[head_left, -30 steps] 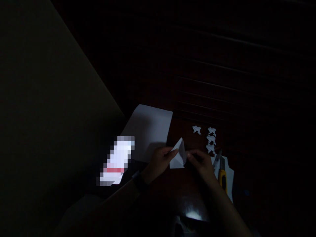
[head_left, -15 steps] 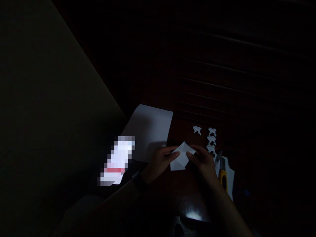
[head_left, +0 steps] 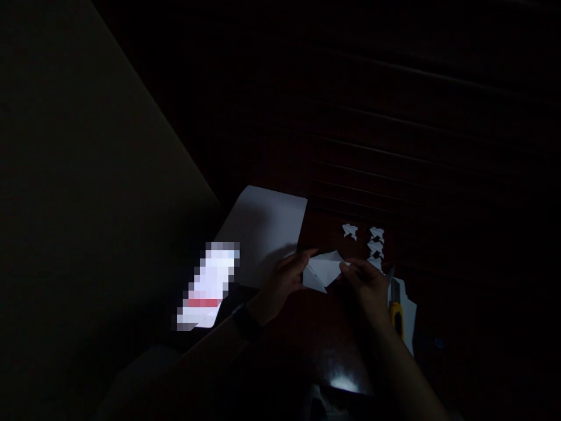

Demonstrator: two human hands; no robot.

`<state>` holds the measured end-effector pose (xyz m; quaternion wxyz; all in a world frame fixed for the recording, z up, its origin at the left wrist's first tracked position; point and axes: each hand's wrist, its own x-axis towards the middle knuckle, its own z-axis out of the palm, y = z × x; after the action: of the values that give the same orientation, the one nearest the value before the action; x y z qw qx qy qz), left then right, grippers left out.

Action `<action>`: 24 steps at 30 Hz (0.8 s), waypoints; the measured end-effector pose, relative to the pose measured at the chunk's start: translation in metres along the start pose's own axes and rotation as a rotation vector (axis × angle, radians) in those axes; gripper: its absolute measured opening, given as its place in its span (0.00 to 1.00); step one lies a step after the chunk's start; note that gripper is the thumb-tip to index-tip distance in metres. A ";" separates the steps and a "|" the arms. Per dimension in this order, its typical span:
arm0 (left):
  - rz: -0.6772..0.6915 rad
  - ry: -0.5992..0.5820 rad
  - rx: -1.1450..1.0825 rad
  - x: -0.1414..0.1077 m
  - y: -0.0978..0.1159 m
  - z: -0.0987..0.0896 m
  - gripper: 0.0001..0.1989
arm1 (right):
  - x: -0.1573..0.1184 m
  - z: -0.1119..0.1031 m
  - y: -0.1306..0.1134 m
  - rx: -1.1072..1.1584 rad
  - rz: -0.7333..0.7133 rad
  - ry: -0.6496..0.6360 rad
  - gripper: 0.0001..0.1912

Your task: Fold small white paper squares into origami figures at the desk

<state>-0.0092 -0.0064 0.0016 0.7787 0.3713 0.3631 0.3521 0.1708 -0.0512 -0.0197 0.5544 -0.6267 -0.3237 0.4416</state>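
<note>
Right hand (head_left: 368, 287) pinches the right side of a folded paper (head_left: 324, 272) above the dark table (head_left: 307, 333); left hand (head_left: 284, 282) is half open at its left side.
From my head view, the folded paper is in from the table's near edge, between a blurred glowing screen (head_left: 210, 280) and a yellow cutter (head_left: 397, 320) on pale sheets (head_left: 409, 318). Farther off lie a large sheet (head_left: 269, 225) and small paper figures (head_left: 376, 234).

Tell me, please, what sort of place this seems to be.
Probably a dimly lit paper-folding spot at a dark, glossy table, judging by the partly folded paper, the small folded figures and the yellow cutter.
</note>
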 end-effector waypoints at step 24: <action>0.001 -0.034 0.147 0.000 -0.008 -0.006 0.19 | -0.003 0.001 -0.008 0.099 0.125 -0.145 0.12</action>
<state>-0.0122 -0.0085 -0.0079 0.7552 0.4338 0.3743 0.3185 0.1691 -0.0519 -0.0111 0.5313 -0.5839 -0.3011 0.5348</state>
